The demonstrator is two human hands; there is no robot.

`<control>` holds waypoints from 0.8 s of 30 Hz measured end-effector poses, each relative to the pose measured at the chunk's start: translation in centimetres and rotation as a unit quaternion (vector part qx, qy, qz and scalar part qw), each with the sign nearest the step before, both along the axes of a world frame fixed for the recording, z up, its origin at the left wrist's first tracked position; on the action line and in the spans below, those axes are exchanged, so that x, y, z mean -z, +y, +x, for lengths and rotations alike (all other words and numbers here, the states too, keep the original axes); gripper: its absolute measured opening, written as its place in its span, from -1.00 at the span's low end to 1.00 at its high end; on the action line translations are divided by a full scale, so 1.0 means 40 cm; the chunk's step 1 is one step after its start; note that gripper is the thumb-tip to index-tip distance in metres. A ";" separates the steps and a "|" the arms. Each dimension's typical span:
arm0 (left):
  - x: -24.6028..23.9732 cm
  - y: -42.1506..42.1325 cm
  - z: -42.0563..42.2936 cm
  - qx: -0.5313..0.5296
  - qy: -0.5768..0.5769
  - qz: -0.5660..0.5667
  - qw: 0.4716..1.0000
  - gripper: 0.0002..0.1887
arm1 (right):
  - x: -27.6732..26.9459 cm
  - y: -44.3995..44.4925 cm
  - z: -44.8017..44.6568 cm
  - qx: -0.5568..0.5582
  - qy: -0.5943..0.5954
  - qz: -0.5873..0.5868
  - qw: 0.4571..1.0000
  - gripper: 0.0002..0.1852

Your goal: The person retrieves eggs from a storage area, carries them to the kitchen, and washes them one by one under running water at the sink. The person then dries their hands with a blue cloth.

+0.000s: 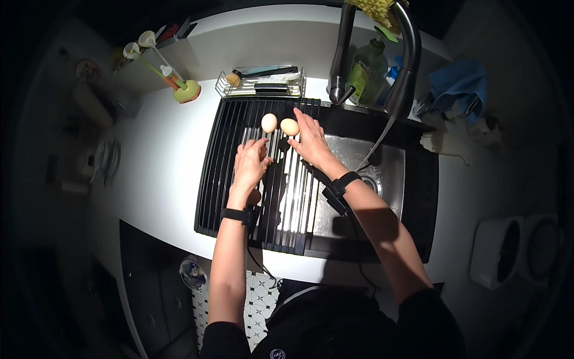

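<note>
Two eggs lie side by side on a black roll-up drying rack (pixel 215 179) that spans part of the sink (pixel 358 155). One egg (pixel 269 123) is on the left; the other egg (pixel 289 127) is on the right, close to the fingers of my right hand (pixel 311 141). That hand has its fingers apart; whether it touches the egg I cannot tell. My left hand (pixel 252 162) is over the rack just below the left egg, fingers parted and holding nothing. Water runs from the dark metal faucet (pixel 406 67) into the sink.
Behind the rack stands a wire caddy (pixel 219 87) with brushes. A green soap bottle (pixel 368 67) is behind the faucet. On the left of the white counter (pixel 161 148) is a yellow-green holder (pixel 187 92). A blue cloth (pixel 462 87) hangs at the right, above pale gloves (pixel 444 143).
</note>
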State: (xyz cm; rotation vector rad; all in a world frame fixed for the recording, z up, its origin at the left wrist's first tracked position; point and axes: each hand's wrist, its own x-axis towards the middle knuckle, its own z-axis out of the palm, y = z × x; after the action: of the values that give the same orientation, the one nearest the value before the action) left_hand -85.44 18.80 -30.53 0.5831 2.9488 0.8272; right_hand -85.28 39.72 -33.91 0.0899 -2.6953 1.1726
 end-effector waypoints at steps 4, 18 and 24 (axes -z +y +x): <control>0.036 -0.019 -0.009 -0.021 0.016 0.070 0.997 -0.63 | -0.037 -0.021 0.043 0.027 0.068 0.049 0.996 -0.11; -0.265 -0.098 0.139 -0.142 -0.216 0.645 0.719 -0.51 | -0.035 -0.212 0.200 -0.415 0.146 0.161 0.884 -0.64; -0.284 0.060 0.151 -0.066 -0.320 0.710 0.624 -0.56 | -0.066 -0.139 0.191 -0.327 0.019 -0.096 0.940 -0.65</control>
State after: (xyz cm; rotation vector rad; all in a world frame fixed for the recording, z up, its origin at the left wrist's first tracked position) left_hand -79.40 21.21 -19.18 -0.0637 1.1732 2.5640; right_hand -77.64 34.16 -31.26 1.0302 -2.5596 1.5632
